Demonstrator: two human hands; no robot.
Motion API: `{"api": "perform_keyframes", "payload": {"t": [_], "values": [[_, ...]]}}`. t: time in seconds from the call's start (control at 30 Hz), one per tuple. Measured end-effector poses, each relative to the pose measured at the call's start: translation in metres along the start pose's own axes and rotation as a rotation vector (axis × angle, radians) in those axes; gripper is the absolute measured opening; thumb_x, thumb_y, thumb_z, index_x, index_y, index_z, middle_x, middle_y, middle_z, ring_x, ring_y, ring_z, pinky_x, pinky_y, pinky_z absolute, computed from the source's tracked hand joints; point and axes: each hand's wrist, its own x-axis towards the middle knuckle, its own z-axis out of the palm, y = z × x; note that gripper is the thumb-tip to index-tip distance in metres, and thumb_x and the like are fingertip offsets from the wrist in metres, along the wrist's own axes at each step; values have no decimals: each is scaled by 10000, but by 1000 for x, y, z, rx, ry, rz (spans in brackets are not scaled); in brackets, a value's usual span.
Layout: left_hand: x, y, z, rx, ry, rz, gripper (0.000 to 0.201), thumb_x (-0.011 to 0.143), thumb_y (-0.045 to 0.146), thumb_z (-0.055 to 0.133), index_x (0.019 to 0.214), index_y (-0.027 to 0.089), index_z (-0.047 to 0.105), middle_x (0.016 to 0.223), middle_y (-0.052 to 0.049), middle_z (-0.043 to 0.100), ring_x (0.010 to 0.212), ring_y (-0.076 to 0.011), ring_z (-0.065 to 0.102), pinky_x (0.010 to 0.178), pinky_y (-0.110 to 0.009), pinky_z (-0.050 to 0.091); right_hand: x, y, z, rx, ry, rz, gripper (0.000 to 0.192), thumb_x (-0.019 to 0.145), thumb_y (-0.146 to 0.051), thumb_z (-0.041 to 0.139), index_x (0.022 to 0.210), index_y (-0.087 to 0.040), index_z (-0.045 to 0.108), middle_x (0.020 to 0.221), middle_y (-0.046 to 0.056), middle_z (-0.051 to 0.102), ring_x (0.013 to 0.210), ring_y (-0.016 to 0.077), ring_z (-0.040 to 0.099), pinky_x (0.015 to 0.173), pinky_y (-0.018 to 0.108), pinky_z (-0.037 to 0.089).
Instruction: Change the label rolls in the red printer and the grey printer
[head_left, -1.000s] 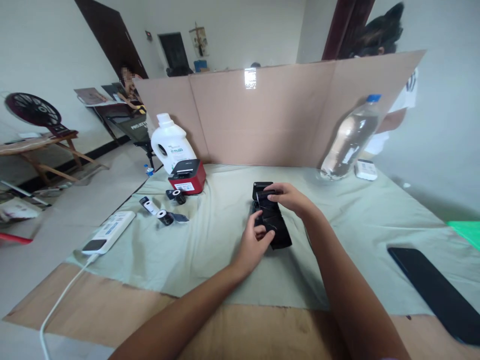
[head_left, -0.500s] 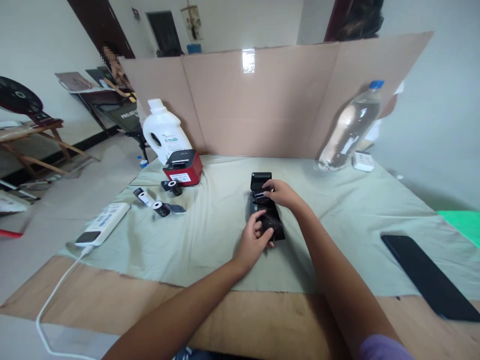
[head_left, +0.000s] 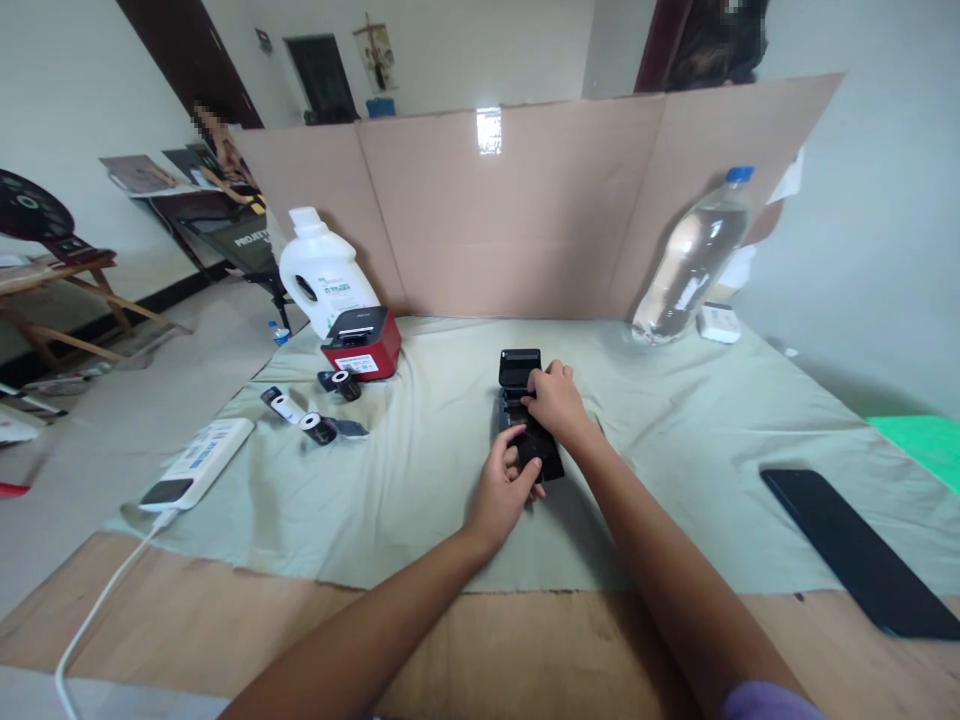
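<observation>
A small black printer [head_left: 519,368] with its lid raised lies on the pale green cloth [head_left: 420,460] in the middle of the table. My left hand [head_left: 504,487] grips its near end, fingers curled around the black body. My right hand [head_left: 553,403] rests on top of it just below the open lid, fingers pressed onto a black strip. Most of the black body is hidden under both hands.
A red and black printer [head_left: 361,343] and a white jug [head_left: 322,273] stand at the back left. Black paper rolls [head_left: 315,425] lie near a white power strip [head_left: 196,463]. A water bottle [head_left: 690,260] stands back right, a black phone [head_left: 855,550] near right. Cardboard wall [head_left: 525,210] behind.
The black strip sticking out toward me has been drawn in and looks shorter. My right hand has slid down onto the black printer's top. My left hand keeps its grip.
</observation>
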Motion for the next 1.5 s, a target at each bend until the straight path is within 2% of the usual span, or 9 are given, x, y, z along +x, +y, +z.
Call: {"api": "perform_keyframes", "payload": {"t": [0.1, 0.2, 0.33, 0.47, 0.73, 0.93, 1.13, 1.33, 1.5], "values": [[0, 2, 0, -2, -7, -2, 603, 839, 396, 704, 1344, 202, 440, 945, -40, 676, 519, -71, 590, 518, -213, 479, 3, 0, -1, 104, 182, 31, 594, 790, -263, 734, 1329, -99, 544, 1307, 233, 532, 1205, 376, 480, 1016, 508, 420], [-1, 3, 0, 2, -7, 2, 585, 845, 411, 700, 1330, 203, 449, 951, -38, 673, 510, -66, 573, 524, -219, 479, 12, 7, -7, 328, 199, -53, 605, 873, -284, 630, 1436, -133, 467, 1332, 193, 558, 1116, 307, 561, 983, 460, 454], [-1, 0, -1, 13, -10, 12, 543, 867, 405, 677, 1327, 210, 464, 934, -22, 654, 521, -65, 571, 525, -215, 470, 15, 14, -24, 399, 10, -202, 212, 884, -233, 599, 1048, -173, 719, 1060, 92, 634, 805, 183, 599, 843, 337, 490], [-2, 0, -1, 25, -9, 8, 526, 873, 377, 668, 1328, 207, 468, 886, -3, 631, 527, -70, 576, 521, -211, 464, 9, 12, -35, 238, -271, -261, 104, 768, -109, 684, 808, -194, 731, 900, 37, 611, 745, 151, 571, 766, 272, 462], [2, -5, -1, 6, -22, 4, 476, 884, 327, 636, 1320, 221, 477, 928, -10, 640, 507, -59, 568, 517, -208, 460, 9, 13, -24, 362, -320, 181, 460, 766, -273, 785, 1187, -176, 626, 1058, 80, 608, 882, 179, 603, 815, 283, 488], [-4, 0, -3, 128, -42, 116, 439, 909, 336, 616, 1329, 237, 534, 902, -25, 661, 595, -110, 592, 592, -252, 493, 4, 17, -26, 526, -490, 373, 652, 782, -407, 764, 1356, -220, 516, 893, 33, 663, 650, 154, 559, 544, 248, 422], [18, 17, -34, 465, 225, 324, 480, 923, 313, 547, 1391, 205, 523, 1262, -127, 643, 1212, -256, 591, 1081, -430, 441, -25, 14, -6, 726, -209, 394, 580, 824, -445, 700, 1293, -123, 586, 1149, 170, 715, 947, 260, 702, 788, 353, 555], [50, 18, -56, 696, -172, 178, 1128, 596, 420, 873, 1559, 174, 340, 1556, -217, 440, 1428, -414, 433, 1163, -542, 365, -60, 7, 7, 743, 39, 302, 495, 936, -518, 473, 1220, -169, 680, 1256, 141, 698, 1227, 279, 625, 1066, 410, 466], [90, 24, -18, 733, -256, 221, 1260, 547, 341, 889, 1600, 190, 214, 1525, -215, 475, 1353, -406, 518, 1098, -518, 433, -38, 39, -10, 698, 115, 279, 503, 958, -576, 437, 1161, -203, 708, 1124, 114, 728, 1122, 291, 658, 983, 411, 506]]}}
